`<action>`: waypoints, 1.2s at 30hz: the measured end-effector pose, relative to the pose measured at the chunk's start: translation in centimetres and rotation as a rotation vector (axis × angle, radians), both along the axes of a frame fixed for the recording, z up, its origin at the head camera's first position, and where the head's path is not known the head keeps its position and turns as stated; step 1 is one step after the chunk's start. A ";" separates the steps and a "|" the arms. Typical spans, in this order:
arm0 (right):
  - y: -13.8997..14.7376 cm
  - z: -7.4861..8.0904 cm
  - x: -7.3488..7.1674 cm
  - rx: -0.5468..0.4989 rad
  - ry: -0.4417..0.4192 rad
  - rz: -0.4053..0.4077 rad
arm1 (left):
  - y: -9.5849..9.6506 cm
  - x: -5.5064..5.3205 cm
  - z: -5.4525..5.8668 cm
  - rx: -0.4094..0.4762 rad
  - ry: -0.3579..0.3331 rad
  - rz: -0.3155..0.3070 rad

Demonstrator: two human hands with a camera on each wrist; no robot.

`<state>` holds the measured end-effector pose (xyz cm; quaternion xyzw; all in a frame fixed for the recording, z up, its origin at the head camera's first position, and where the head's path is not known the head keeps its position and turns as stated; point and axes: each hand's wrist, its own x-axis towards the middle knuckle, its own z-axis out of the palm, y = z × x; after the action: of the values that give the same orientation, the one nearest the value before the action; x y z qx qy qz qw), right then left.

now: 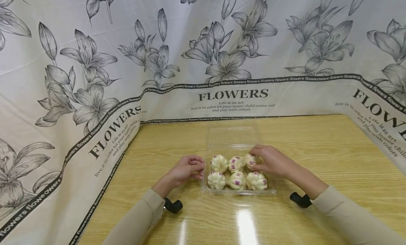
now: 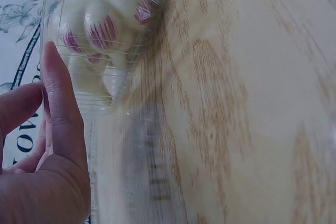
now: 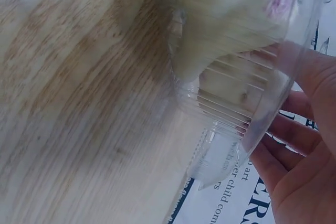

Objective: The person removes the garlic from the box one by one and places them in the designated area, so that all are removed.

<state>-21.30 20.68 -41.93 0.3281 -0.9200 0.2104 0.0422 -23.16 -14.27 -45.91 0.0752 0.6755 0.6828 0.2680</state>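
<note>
- Left hand (image 1: 187,169) pinched plastic clamshell (image 1: 239,192) rim; thin walls likely flexed.
- Right hand (image 1: 274,160), fingers part-curled, gripped rear-right garlic bulb (image 1: 248,161): presumably light, smooth, best held across opposite lobes.

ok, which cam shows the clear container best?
Head view: it gets the whole open clear container, lid laid back and six cream pieces inside. Left wrist view shows only part, close up, with the left fingers at its edge; right wrist view, mainly ribbed wall and some rim.
</note>
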 end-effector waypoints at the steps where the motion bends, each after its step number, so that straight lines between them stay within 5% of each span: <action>1: 0.0 0.1 0.0 -0.006 -0.004 -0.004 | 0.0 0.0 0.0 -0.001 0.001 -0.001; 13: 1.1 1.5 0.3 -0.131 0.019 -0.010 | 0.2 0.0 0.3 0.008 0.002 0.006; 22: 2.7 2.0 0.0 -0.339 -0.032 -0.060 | 0.2 0.1 0.4 -0.006 0.011 0.021; 36: 5.7 1.5 -0.5 -0.346 -0.031 -0.185 | 0.0 0.2 0.0 -0.013 0.020 0.019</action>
<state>-21.77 26.37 -40.42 0.2266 -0.8968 0.3658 0.1029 -22.93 -14.31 -45.90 0.0739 0.6831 0.6803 0.2551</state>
